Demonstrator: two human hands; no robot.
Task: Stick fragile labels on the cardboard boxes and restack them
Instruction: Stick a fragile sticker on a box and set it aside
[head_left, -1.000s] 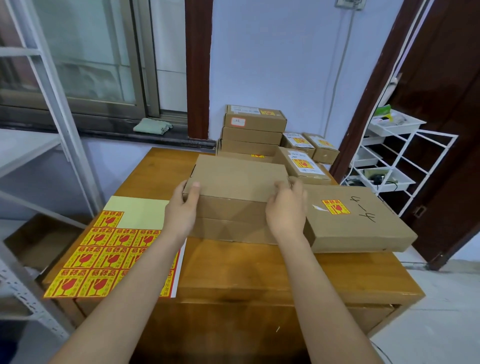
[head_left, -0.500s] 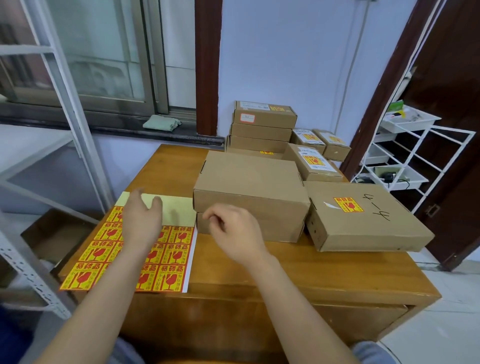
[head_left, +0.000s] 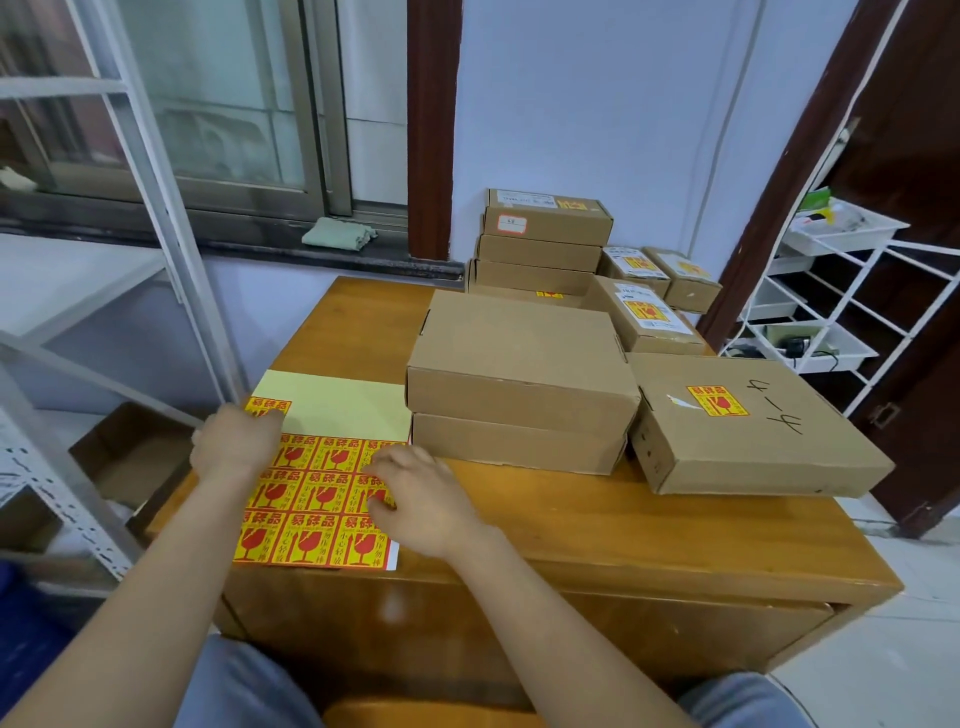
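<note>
- On the table's near-left corner lies the label sheet, beside two unlabelled stacked boxes.
- My left hand presses it, fingers loose; my right hand curls at a sticker, pinch unclear.
- Peeling step, I judge; next, lift one label cleanly.

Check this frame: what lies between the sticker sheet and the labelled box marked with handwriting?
In the head view, two plain stacked boxes with no label showing sit between the sticker sheet and the labelled box, on the table.
</note>
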